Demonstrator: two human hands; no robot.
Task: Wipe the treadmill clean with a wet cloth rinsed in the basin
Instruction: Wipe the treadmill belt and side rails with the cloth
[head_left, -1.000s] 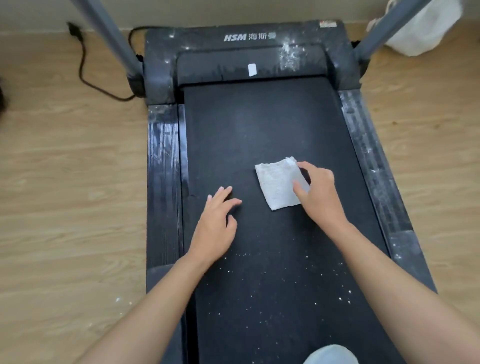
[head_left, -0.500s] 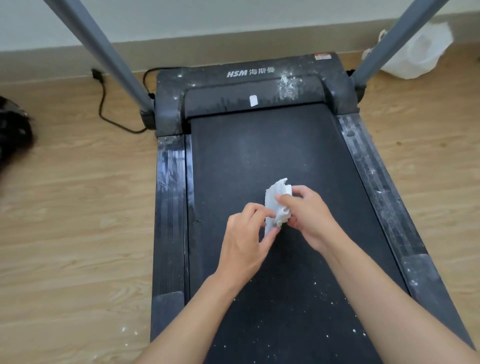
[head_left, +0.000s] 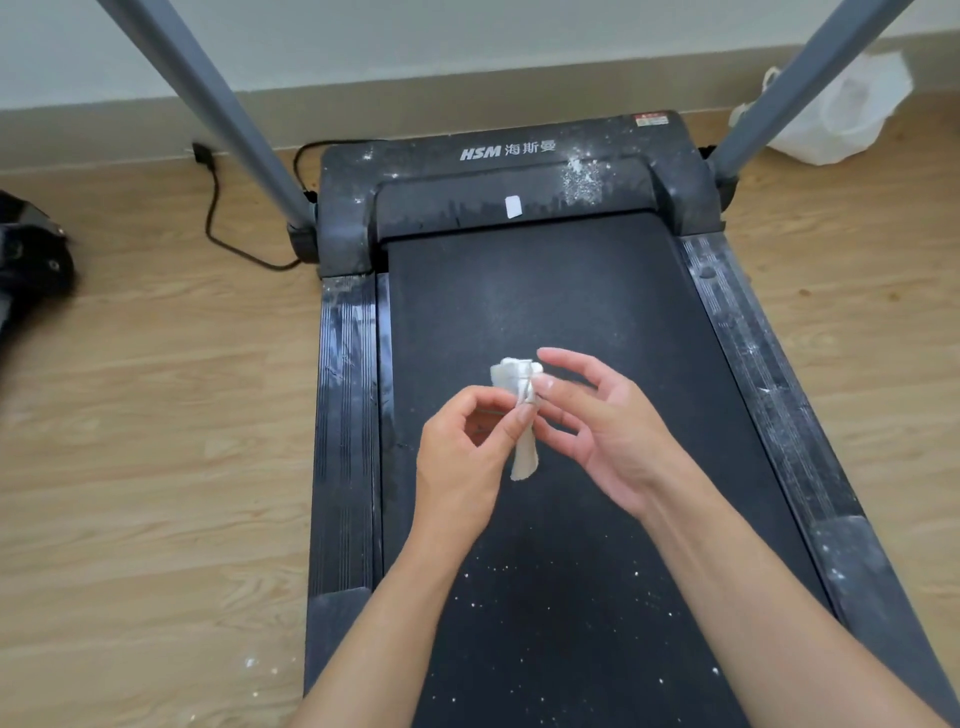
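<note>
1. The left hand's (head_left: 460, 457) thumb and forefinger (head_left: 521, 415) pinch the white cloth (head_left: 517, 376) at its waist. The other fingers curl loosely beneath, so the cloth hangs as a gathered strip, clear of the belt.
2. The right hand (head_left: 613, 436) is mostly spread. Its thumb tip (head_left: 551, 388) touches the cloth's bunched top and the remaining fingers fan out relaxed. This looks like refolding to turn out a fresh face, not wiping.
3. The cloth is held in the air above the middle of the treadmill belt (head_left: 519, 291), within reach of the work.
4. White specks (head_left: 519, 569) dot the belt nearest the person, and powder (head_left: 582, 179) marks the motor cover (head_left: 415, 171). Both side rails (head_left: 345, 415) look streaked, so much wiping likely remains.
5. No basin is in view.
</note>
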